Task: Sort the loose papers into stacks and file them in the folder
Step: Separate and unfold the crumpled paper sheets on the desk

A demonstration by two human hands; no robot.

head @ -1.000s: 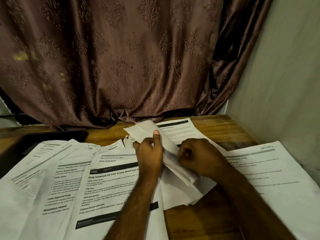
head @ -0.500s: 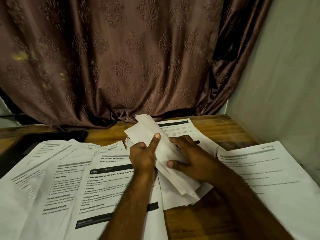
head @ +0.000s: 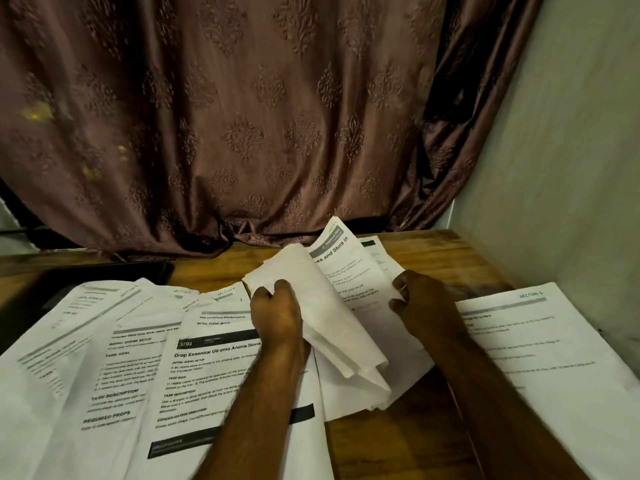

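Printed white papers lie spread over a wooden table. My left hand grips a bent sheaf of sheets at mid-table, its blank backs turned toward me. My right hand pinches the right edge of a printed sheet that is opened away from that sheaf, its heading partly readable. A fan of overlapping printed pages covers the table's left half. A single page marked with a section label lies flat under my right forearm. A dark flat object, possibly the folder, lies at the back left.
A brown patterned curtain hangs behind the table and touches its back edge. A pale wall closes the right side. Another printed page lies flat behind the held sheaf. Bare wood shows at the front centre.
My right hand has moved right from the sheaf and pulled one printed sheet open, so its text now faces up. My left hand's thumb has dropped and its grip stays on the sheaf.
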